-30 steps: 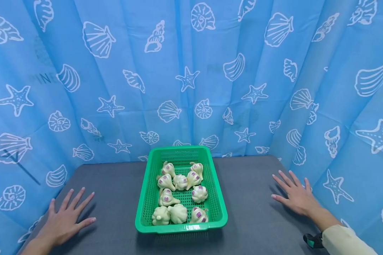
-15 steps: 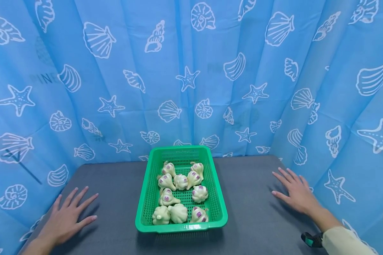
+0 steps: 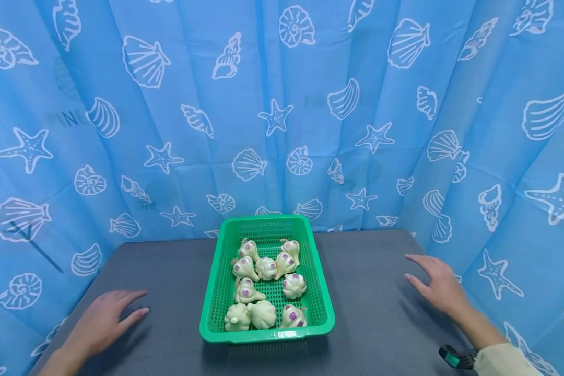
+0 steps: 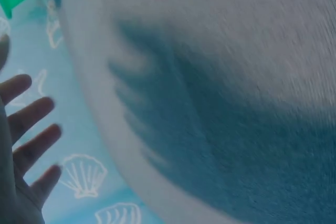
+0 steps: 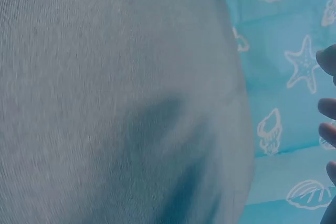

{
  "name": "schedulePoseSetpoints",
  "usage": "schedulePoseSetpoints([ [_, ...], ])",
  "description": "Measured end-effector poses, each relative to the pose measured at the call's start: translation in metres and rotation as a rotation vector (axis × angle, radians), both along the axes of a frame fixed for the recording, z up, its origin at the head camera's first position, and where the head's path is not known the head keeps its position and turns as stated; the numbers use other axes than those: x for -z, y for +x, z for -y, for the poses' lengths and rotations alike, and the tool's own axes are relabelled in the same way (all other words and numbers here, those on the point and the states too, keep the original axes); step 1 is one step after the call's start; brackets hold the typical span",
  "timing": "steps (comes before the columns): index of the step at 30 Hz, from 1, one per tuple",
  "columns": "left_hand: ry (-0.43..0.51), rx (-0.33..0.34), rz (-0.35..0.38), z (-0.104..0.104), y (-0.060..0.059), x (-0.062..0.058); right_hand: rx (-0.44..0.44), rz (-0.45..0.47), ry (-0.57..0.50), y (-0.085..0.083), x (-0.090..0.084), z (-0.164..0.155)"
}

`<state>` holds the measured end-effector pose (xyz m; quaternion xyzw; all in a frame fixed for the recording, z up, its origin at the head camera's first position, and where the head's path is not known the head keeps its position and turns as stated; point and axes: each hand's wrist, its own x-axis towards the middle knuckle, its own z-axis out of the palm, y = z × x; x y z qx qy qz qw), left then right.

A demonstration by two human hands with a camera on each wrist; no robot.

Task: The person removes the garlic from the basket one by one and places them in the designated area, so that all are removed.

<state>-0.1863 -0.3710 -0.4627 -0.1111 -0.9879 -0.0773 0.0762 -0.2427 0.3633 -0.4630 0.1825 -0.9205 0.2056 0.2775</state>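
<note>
The basket [image 3: 267, 277] of garlic bulbs [image 3: 265, 287] sits mid-table [image 3: 169, 271], between both hands and well apart from each. A clean start, I judge, means reaching in evenly from both sides without tipping the rim. The left hand [image 3: 101, 325] and right hand [image 3: 441, 286] hover over the table, fingers loosely spread, holding nothing.
</note>
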Motion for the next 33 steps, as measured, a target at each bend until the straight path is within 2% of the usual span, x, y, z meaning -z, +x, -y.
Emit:
schedulePoseSetpoints([
  [4, 0.061, 0.015, 0.046, -0.008, 0.001, -0.006, -0.014, -0.025, -0.088, 0.002, -0.002, 0.009],
  [9, 0.128, 0.009, 0.042, -0.023, 0.0, -0.014, -0.012, -0.012, -0.168, 0.007, -0.009, 0.024],
  [17, 0.198, 0.039, -0.061, -0.052, 0.003, -0.025, -0.041, -0.079, -0.21, 0.005, -0.017, 0.048],
  [23, 0.229, 0.068, -0.149, -0.066, 0.004, -0.022, -0.086, -0.108, -0.265, 0.002, -0.021, 0.062],
  [27, 0.272, 0.079, -0.203, -0.073, 0.005, -0.019, -0.116, -0.086, -0.333, 0.002, -0.026, 0.073],
  [33, 0.38, 0.098, -0.235, -0.087, 0.006, -0.021, -0.11, -0.021, -0.407, 0.001, -0.035, 0.088],
])
